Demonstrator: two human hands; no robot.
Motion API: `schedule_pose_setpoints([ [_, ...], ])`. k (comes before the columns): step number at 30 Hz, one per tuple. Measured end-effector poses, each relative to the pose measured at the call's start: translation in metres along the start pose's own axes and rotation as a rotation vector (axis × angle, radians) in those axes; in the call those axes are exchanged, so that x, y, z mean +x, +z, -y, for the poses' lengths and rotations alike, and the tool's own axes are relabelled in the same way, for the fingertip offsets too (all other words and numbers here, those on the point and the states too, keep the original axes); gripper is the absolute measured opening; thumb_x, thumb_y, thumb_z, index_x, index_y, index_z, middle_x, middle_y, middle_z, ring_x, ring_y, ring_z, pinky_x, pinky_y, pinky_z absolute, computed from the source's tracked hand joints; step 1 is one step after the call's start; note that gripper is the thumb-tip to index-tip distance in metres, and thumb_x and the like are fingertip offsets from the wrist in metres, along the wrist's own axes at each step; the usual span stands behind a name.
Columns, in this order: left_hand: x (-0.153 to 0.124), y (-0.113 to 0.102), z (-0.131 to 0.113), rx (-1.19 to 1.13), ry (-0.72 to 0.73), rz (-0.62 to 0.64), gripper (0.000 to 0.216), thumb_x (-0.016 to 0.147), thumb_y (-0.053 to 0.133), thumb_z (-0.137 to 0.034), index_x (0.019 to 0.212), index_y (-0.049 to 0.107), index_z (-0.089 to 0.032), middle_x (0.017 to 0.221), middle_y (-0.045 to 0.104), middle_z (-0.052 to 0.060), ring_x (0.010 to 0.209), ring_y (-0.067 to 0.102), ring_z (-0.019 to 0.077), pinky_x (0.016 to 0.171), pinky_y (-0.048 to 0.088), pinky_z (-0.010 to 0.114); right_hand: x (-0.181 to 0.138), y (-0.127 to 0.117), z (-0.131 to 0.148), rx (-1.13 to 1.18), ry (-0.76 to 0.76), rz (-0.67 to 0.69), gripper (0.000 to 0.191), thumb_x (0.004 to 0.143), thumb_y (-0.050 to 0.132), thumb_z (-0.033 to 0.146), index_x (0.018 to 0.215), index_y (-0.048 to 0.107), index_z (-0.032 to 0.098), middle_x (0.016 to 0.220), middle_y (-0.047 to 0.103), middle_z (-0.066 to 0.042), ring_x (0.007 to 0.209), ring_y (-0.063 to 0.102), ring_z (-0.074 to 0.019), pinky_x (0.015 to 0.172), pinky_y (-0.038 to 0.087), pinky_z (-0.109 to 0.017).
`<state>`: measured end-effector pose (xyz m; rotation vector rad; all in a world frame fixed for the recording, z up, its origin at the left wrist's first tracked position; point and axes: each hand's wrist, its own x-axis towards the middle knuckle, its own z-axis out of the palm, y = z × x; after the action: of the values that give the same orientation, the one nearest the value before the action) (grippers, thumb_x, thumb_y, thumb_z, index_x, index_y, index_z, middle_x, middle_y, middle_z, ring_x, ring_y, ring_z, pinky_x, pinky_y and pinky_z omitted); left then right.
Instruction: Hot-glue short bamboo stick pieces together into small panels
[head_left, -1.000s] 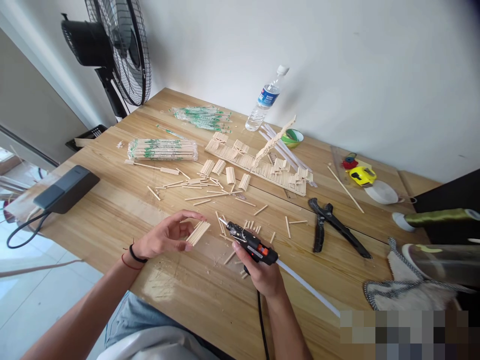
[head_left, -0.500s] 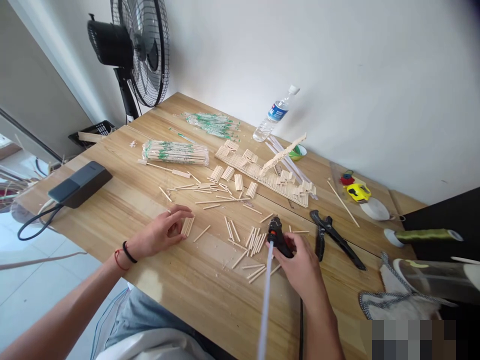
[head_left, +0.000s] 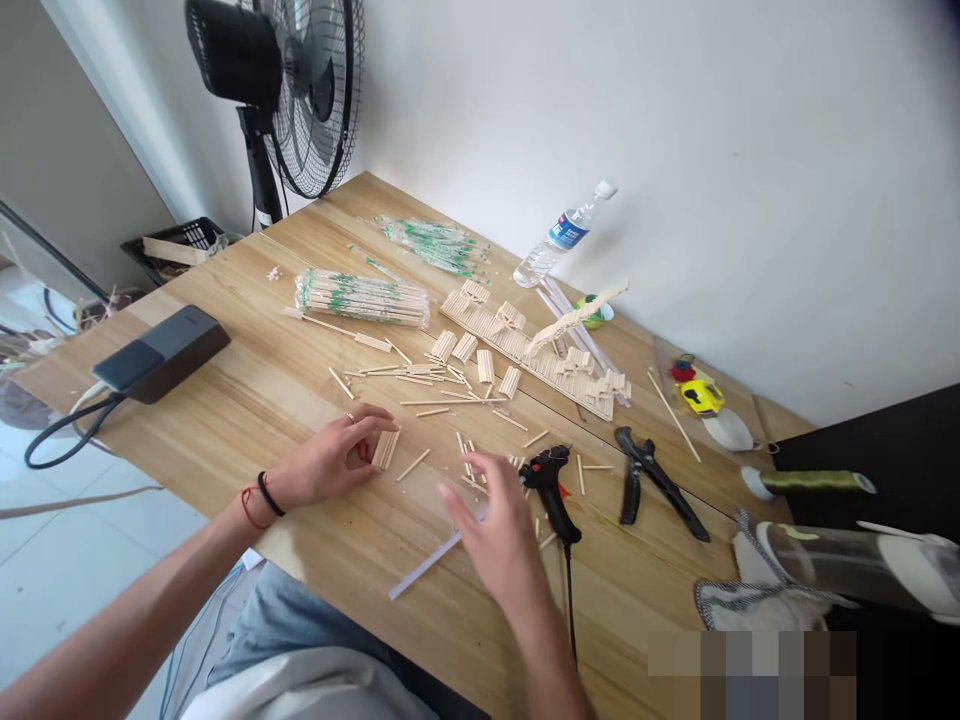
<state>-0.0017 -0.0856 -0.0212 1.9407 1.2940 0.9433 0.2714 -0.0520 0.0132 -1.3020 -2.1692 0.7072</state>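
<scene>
My left hand point(head_left: 337, 455) grips a small panel of short wooden sticks point(head_left: 387, 448) on the table, thumb and fingertips at its left edge. My right hand point(head_left: 499, 525) is raised over the table with thumb and fingers apart, holding nothing. Just right of it a black glue gun point(head_left: 553, 492) lies on its side, its clear glue stick point(head_left: 424, 566) running out beneath my hand to the left. A loose stick point(head_left: 413, 465) lies beside the panel. My right hand hides part of the pile of short sticks.
Farther back are small stick panels point(head_left: 485, 366), a long stick-built model point(head_left: 502, 340), bundled sticks point(head_left: 364, 298) and a water bottle point(head_left: 559, 240). Black cutters point(head_left: 660, 480) and a yellow tape measure point(head_left: 702, 398) lie right. A dark power bank point(head_left: 161, 352) sits left; a fan point(head_left: 315, 90) stands behind.
My right hand has let go of the glue gun, which now lies on the table, and has moved left with its fingers open. My left hand stays at the panel.
</scene>
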Motion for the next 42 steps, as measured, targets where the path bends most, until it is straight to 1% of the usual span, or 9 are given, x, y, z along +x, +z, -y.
schedule_pose_setpoints([
  [4,0.0,0.002,0.0,-0.011,-0.015,0.001,0.049,0.087,0.066,-0.011,0.135,0.056,-0.017,0.113,0.062,0.01,0.078,0.062,0.0156,0.072,0.051,0.029,0.004,0.05,0.021,0.029,-0.012,0.008,0.049,0.086,0.08,0.019,0.128,0.055,0.024,0.121,0.065,-0.013,0.115,0.063,-0.0347,0.1,0.055,-0.055],
  [7,0.002,0.002,0.0,-0.018,-0.033,0.013,0.057,0.077,0.065,-0.004,0.132,0.056,-0.017,0.11,0.061,0.008,0.075,0.059,0.0149,0.068,0.049,0.028,0.007,0.065,0.021,0.06,0.012,-0.012,0.057,0.08,0.082,0.01,0.128,0.054,0.024,0.123,0.064,-0.013,0.117,0.063,-0.0357,0.102,0.054,-0.056],
  [14,0.014,0.002,-0.002,-0.067,0.006,0.07,0.069,0.069,0.055,0.002,0.135,0.051,-0.017,0.083,0.051,-0.001,0.08,0.057,0.0192,0.067,0.046,0.028,0.01,0.066,0.019,0.125,0.019,-0.025,0.056,0.079,0.078,0.004,0.125,0.056,0.026,0.118,0.065,-0.01,0.111,0.066,-0.0327,0.099,0.058,-0.053],
  [17,0.019,0.002,-0.003,-0.081,0.009,0.091,0.07,0.07,0.055,0.002,0.137,0.049,-0.019,0.093,0.054,0.001,0.073,0.055,0.015,0.064,0.045,0.026,0.011,0.066,0.02,0.132,0.034,-0.052,0.054,0.078,0.079,0.002,0.123,0.058,0.025,0.118,0.065,-0.01,0.113,0.066,-0.0328,0.1,0.058,-0.053],
  [20,0.022,0.0,-0.002,-0.094,0.005,0.109,0.07,0.072,0.054,0.003,0.138,0.048,-0.02,0.117,0.056,0.007,0.068,0.052,0.0102,0.062,0.045,0.025,0.014,0.065,0.022,0.145,0.039,-0.047,0.051,0.079,0.078,0.001,0.12,0.059,0.024,0.119,0.065,-0.011,0.115,0.066,-0.0324,0.101,0.058,-0.052],
  [24,0.027,-0.004,0.0,-0.07,0.048,0.107,0.069,0.075,0.054,0.003,0.139,0.047,-0.021,0.132,0.055,0.011,0.073,0.055,0.0108,0.066,0.049,0.025,0.02,0.062,0.023,0.173,0.039,-0.025,0.053,0.079,0.076,-0.001,0.122,0.058,0.024,0.122,0.065,-0.012,0.117,0.067,-0.0314,0.102,0.057,-0.051],
  [29,0.033,-0.01,0.0,-0.022,0.048,0.152,0.076,0.067,0.053,0.005,0.138,0.049,-0.021,0.129,0.056,0.009,0.076,0.058,0.0132,0.07,0.053,0.028,0.025,0.059,0.026,0.199,0.029,-0.008,0.057,0.077,0.078,-0.001,0.124,0.058,0.024,0.125,0.066,-0.011,0.119,0.067,-0.0309,0.103,0.057,-0.05],
  [34,0.035,-0.009,0.0,-0.04,0.075,0.184,0.08,0.064,0.051,0.006,0.139,0.049,-0.022,0.123,0.058,0.008,0.09,0.061,0.0186,0.076,0.055,0.031,0.026,0.059,0.029,0.213,0.021,-0.012,0.06,0.074,0.079,-0.002,0.123,0.059,0.025,0.124,0.067,-0.01,0.119,0.068,-0.0307,0.103,0.057,-0.051],
  [42,0.037,-0.01,0.0,-0.073,0.107,0.208,0.081,0.062,0.049,0.008,0.137,0.049,-0.023,0.112,0.057,0.005,0.084,0.057,0.0171,0.069,0.05,0.027,0.027,0.064,0.03,0.242,0.036,-0.046,0.061,0.071,0.082,-0.006,0.121,0.06,0.019,0.121,0.069,-0.014,0.113,0.07,-0.0304,0.1,0.059,-0.05],
])
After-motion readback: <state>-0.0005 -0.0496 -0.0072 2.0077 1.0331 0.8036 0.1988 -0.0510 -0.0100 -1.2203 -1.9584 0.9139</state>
